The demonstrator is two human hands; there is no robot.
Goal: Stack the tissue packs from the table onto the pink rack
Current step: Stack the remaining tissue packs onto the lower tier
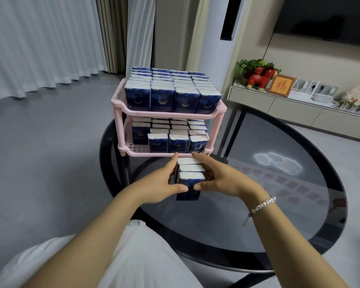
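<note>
A short row of three dark blue tissue packs (pixel 190 175) stands on the round black glass table (pixel 279 204), just in front of the pink rack (pixel 121 104). My left hand (pixel 164 181) grips the row from the left and my right hand (pixel 214 177) grips it from the right, thumbs pressed on the nearest pack. The rack's upper shelf is packed full with several rows of upright packs (pixel 173 88). Its lower shelf (pixel 133 147) holds several rows too, with a bare gap at its front left corner.
The rack stands at the table's far left edge. A white standing air conditioner (pixel 216 38) rises behind it. A low cabinet (pixel 289 104) at the right carries a red toy horse, a framed picture and a plant. Curtains hang at the left.
</note>
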